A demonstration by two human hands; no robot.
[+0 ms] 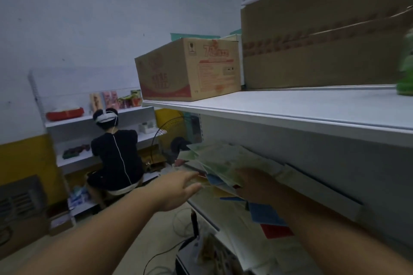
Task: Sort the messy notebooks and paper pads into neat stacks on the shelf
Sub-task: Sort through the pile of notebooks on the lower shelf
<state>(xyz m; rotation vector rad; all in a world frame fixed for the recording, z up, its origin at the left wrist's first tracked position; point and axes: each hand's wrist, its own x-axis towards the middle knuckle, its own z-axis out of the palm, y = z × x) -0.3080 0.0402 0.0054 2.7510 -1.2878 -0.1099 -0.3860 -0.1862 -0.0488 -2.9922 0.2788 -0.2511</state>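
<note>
A fanned pile of pale green notebooks (214, 158) lies on the white middle shelf (279, 250), with blue pads (267, 214) and a red one (276, 230) scattered nearer me. My right hand (257, 183) reaches under the upper shelf and sits against the near side of the green pile; blur and shadow hide its fingers. My left hand (178, 187) is stretched out with straight fingers toward the pile's left edge, fingertips close to the lowest notebooks.
The upper shelf board (290, 114) carries a printed cardboard box (190, 69), a large plain carton (324, 40) and a green toy (406, 69) at the right edge. A person crouches at the far shelves. A fan (174, 138) and cables stand on the floor.
</note>
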